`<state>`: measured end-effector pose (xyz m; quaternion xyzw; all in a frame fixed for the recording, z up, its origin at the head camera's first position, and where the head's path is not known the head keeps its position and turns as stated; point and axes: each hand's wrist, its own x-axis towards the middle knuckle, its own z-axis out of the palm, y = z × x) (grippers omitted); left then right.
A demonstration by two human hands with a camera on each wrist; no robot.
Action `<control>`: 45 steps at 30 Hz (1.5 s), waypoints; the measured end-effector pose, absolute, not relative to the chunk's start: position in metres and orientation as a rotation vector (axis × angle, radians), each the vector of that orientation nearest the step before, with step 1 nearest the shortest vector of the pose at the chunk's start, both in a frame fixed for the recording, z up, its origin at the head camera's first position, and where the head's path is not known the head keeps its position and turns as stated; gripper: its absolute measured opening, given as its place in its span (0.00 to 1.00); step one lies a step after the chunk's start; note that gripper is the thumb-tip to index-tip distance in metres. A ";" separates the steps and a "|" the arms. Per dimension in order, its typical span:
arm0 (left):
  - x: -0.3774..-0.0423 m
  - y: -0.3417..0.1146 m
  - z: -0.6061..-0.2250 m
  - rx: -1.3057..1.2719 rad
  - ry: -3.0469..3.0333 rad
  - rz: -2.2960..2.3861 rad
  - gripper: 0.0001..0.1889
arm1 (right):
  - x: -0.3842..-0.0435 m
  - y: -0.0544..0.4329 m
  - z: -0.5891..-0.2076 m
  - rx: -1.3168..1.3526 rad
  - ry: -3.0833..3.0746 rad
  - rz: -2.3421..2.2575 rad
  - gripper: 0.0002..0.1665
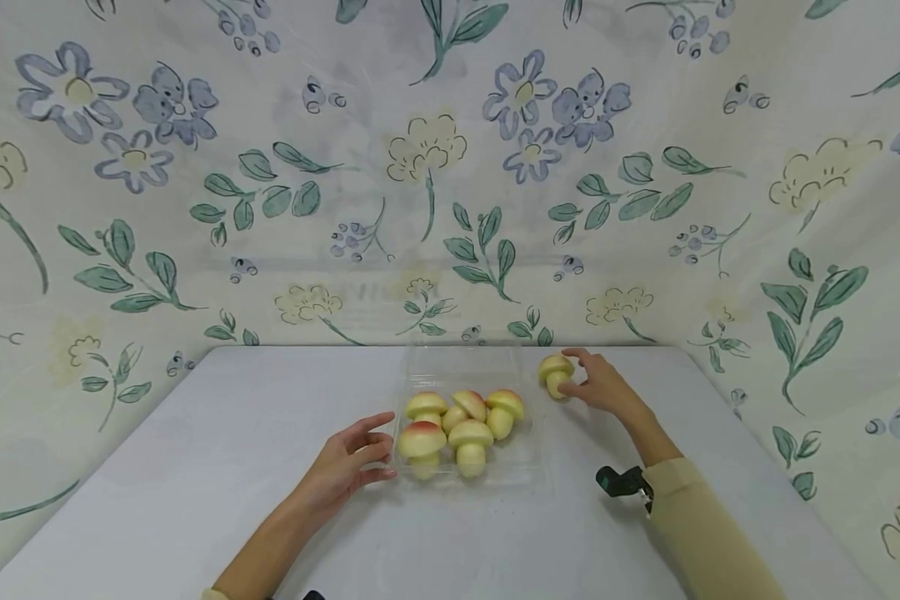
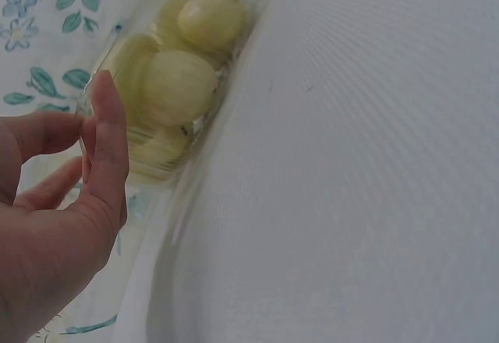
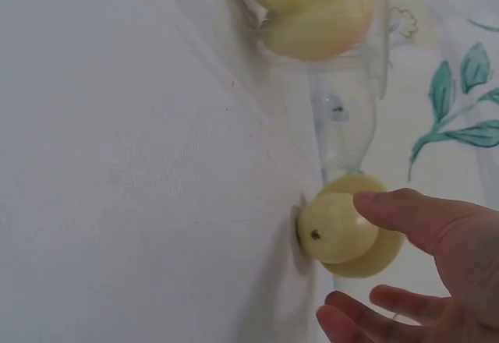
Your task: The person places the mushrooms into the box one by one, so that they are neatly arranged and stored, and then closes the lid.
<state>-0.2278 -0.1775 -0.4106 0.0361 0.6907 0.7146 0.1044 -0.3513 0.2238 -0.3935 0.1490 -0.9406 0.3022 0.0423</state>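
Several pale-yellow mushroom-shaped pieces (image 1: 471, 437), some with reddish caps, stand in a clear plastic box (image 1: 528, 462) whose clear lid (image 1: 461, 362) is raised at the back. My left hand (image 1: 352, 454) is at the box's left side, fingers loosely bent with tips right at the wall; the left wrist view shows them beside its edge. To the right of the box, another mushroom-shaped piece (image 1: 555, 375) stands upright, cap on top. My right hand (image 1: 600, 385) pinches it, thumb on the stem and index finger at the cap. The other fingers (image 3: 366, 320) of that hand stay loose.
A white table (image 1: 195, 467) bears the box. Behind it hangs a white cloth (image 1: 360, 275) printed with flowers and leaves. A black wrist-camera mount (image 1: 621, 482) sticks out from the right sleeve (image 1: 708, 517).
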 end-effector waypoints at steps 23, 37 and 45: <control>-0.227 -0.178 -0.414 0.107 2.033 2.109 0.32 | -0.370 0.207 -0.412 0.426 -2.858 0.893 0.45; -0.227 -0.177 -0.409 0.117 2.035 2.106 0.31 | -0.365 0.209 -0.409 0.387 -2.842 0.925 0.44; -0.226 -0.178 -0.411 0.136 2.015 2.117 0.32 | -0.354 0.215 -0.412 0.395 -2.822 0.939 0.44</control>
